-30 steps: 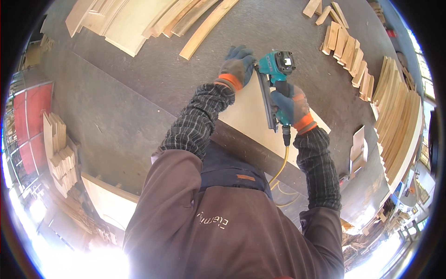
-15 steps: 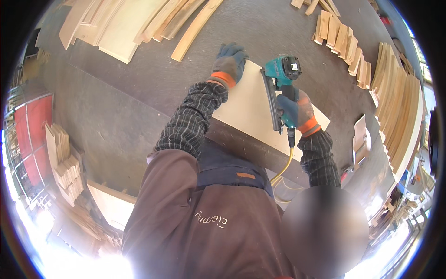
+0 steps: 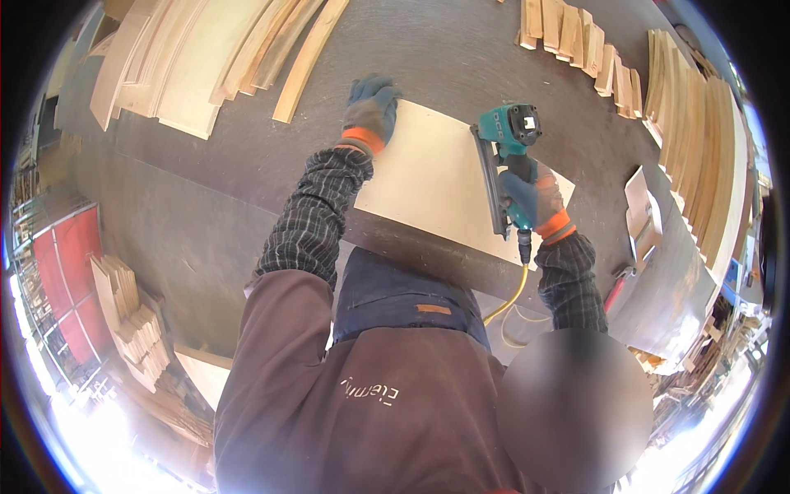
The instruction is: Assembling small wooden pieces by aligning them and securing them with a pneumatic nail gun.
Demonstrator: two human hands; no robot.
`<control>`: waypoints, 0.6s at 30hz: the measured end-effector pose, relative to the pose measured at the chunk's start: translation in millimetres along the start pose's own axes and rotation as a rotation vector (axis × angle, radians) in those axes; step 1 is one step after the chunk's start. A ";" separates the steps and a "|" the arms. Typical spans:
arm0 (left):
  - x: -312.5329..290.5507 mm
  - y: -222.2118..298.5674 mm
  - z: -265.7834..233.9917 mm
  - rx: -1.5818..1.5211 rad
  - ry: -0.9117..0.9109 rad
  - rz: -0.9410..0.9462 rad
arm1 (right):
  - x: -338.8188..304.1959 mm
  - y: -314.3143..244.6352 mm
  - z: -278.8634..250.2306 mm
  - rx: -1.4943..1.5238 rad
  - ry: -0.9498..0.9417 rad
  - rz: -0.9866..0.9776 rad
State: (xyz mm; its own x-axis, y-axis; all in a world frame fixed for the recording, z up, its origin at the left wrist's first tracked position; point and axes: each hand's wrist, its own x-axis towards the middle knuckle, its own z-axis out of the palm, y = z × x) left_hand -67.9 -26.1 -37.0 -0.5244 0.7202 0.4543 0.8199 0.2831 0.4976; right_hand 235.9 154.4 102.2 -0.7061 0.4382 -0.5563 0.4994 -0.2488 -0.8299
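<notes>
A pale, flat wooden panel lies on the dark worktop in front of me. My left hand, in a blue-grey glove with an orange cuff, grips the panel's left edge near its far corner, fingers curled and close together. In my right hand, gloved alike, is a teal and black air nailer, held by its handle over the right part of the panel. Its long dark magazine points back towards me. A yellow air hose runs down from the handle. Whether the nailer's nose touches the panel is hidden.
Long boards and strips lie at the far left of the dark worktop. Short wooden blocks stand in a row at the far right, beside a stack of long strips. More wood pieces are piled at the near left.
The view has turned slightly. My right hand with the nailer has moved rightwards along the panel, farther from my left hand. My left hand keeps its place at the panel's edge.
</notes>
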 end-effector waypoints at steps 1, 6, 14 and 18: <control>0.1 1.2 1.3 -0.004 0.014 -0.004 | -2.3 2.8 -8.7 -0.044 0.006 0.034; 0.3 -1.3 5.6 0.000 0.039 0.031 | -18.7 14.2 -29.1 0.004 0.004 0.057; 0.1 0.4 6.9 0.040 -0.016 0.019 | -37.6 25.7 -53.2 0.095 0.041 0.061; -0.6 -2.5 8.1 0.040 -0.025 0.029 | -52.2 32.7 -62.2 0.167 0.125 0.070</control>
State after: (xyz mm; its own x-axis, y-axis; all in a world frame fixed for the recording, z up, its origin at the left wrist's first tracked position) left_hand -67.7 -22.1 -44.6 -0.4949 0.7441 0.4488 0.8432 0.2866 0.4548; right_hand 320.4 177.2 106.7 -0.5993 0.5161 -0.6120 0.4475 -0.4179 -0.7906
